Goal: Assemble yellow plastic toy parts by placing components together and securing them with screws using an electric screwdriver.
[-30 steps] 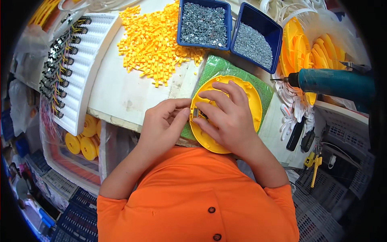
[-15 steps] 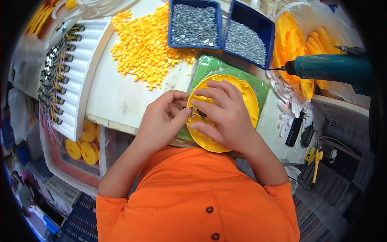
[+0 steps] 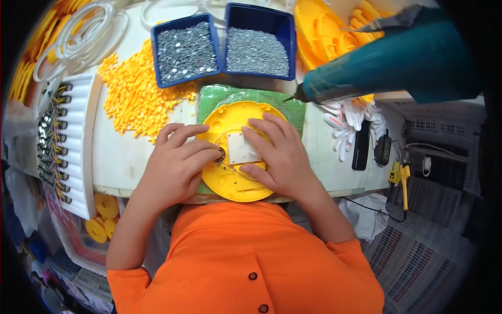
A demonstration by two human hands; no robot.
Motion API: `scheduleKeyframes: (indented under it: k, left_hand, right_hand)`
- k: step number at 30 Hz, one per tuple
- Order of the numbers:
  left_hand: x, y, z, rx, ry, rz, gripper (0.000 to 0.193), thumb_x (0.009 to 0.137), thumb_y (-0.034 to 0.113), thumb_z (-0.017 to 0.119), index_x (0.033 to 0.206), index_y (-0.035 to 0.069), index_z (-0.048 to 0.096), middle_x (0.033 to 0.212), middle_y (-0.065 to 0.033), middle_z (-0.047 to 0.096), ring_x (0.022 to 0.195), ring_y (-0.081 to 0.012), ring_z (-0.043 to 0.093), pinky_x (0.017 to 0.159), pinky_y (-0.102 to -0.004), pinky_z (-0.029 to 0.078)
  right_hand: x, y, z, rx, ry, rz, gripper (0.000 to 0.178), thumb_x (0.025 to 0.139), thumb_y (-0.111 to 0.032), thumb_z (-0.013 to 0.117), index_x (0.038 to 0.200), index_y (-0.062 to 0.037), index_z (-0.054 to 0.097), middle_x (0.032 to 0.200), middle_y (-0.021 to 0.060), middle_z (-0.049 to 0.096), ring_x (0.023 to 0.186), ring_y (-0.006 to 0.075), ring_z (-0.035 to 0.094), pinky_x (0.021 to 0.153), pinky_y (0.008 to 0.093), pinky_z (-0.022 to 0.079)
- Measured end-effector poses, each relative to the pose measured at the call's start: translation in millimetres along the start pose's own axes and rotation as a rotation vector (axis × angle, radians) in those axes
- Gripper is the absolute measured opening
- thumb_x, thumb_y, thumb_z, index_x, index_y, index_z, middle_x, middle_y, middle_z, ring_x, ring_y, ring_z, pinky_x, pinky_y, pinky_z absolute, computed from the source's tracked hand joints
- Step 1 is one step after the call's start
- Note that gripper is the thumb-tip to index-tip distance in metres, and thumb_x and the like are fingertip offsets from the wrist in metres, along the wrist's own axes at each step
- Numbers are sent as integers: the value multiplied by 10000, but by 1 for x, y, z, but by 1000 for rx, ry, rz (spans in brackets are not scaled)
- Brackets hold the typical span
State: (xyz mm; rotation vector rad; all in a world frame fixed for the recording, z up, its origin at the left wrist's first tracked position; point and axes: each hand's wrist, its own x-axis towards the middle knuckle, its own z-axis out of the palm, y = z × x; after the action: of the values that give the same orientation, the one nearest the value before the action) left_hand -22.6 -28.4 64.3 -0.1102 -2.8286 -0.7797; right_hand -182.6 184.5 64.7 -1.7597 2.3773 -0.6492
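A round yellow plastic housing [image 3: 226, 119] lies on a green mat [image 3: 296, 116] right in front of me. Inside it sit a white square block [image 3: 241, 148], a small dark round part [image 3: 220, 155] and thin wires. My left hand [image 3: 178, 162] reaches over the housing's left rim with fingers extended and apart, the fingertips beside the dark round part. Spread across the right half is my right hand [image 3: 282, 157], its fingers and thumb around the white block's right side. Neither hand grips anything that I can see.
An electric screwdriver [image 3: 366, 68] hangs at upper right, its tip just above the mat. Two blue bins [image 3: 285, 31] of small metal parts stand behind, near loose yellow pieces [image 3: 133, 99]. A white ridged tray [image 3: 78, 141] holds wired boards at left. Gloves [image 3: 342, 128] lie right.
The view has shifted, so the housing and bins sit farther left. My left hand has loosened from a pinch at the rim. My right hand now uncovers the white block.
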Motion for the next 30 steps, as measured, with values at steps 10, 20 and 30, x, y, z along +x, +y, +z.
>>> scheduleKeyframes:
  k: [10, 20, 30]
  left_hand:
    - [-1, 3, 7, -66, 53, -98, 331, 779, -25, 613, 1070, 108, 699, 1085, -39, 706, 1244, -304, 583, 1113, -511, 347]
    - [-13, 1, 15, -300, 109, -212, 353, 796, -17, 587, 1130, 55, 676, 1111, -111, 696, 1214, -365, 576, 1063, -472, 402]
    - [-25, 8, 42, -285, 171, -146, 639, 813, 287, 764, 1365, 59, 537, 1310, -167, 582, 1277, -428, 499, 1103, -516, 367]
  right_hand:
    - [12, 102, -22, -388, 204, 560, 176, 935, -228, 654, 977, -85, 747, 829, 146, 730, 753, 339, 711, 681, 446, 553]
    - [-46, 72, -26, 33, 269, 653, 161, 924, -167, 711, 932, -6, 709, 783, 115, 705, 663, 195, 674, 617, 315, 517]
    - [-10, 60, -14, 250, 560, 448, 161, 904, -31, 712, 1063, 0, 711, 940, 97, 711, 796, 173, 691, 726, 301, 543]
